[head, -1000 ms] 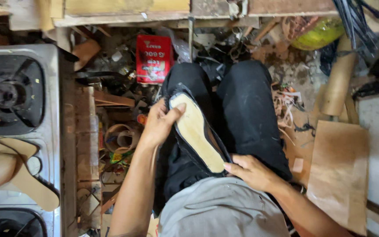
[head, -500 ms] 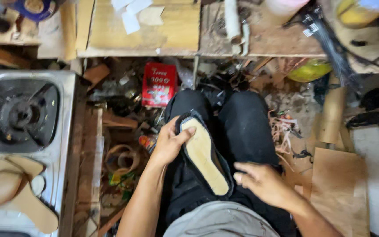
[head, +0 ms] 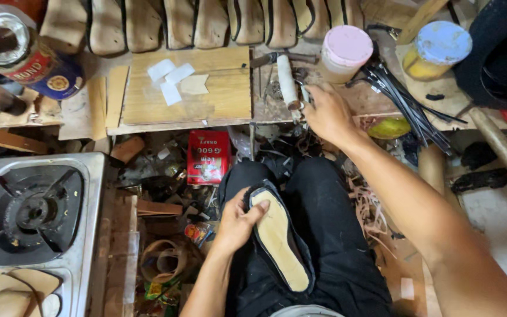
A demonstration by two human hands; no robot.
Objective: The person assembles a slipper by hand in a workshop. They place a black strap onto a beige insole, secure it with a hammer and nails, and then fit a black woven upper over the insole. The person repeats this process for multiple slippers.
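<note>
1. On the lap, across the black trousers (head: 330, 235), there's a shoe (head: 280, 238) lying sole-side up: pale tan insole face showing, black upper wrapped round the edge, toe pointing away from the body.
2. Left hand (head: 237, 226) is clamped on the toe end of that shoe, thumb pressed onto the tan face and fingers curled round the black edge, so it's a proper grasp.
3. Right hand (head: 324, 114) is stretched out to the low wooden bench (head: 206, 100) in front, resting on the clutter at its front edge. Fingers are bent over something small and metallic just beside a white roll (head: 287, 82), but honestly I can't tell if it's gripping that or just touching it.
4. Near that hand: a pink-lidded tub (head: 344, 53) just behind it, a blue-lidded jar (head: 438, 50) further right, and a bundle of black strips (head: 406, 100) fanned out between them.
5. Back of the bench has a row of wooden shoe lasts (head: 206, 23) standing side by side.
6. Far left on the bench, an open tin can (head: 22, 56) with a red and blue label.
7. On the floor left of the knees, a red box (head: 208, 157) sits among scraps, and further left is a steel gas stove (head: 33, 217) with a black burner.
8. A wooden hammer handle (head: 500, 147) lies at the right, well apart from both hands.
</note>
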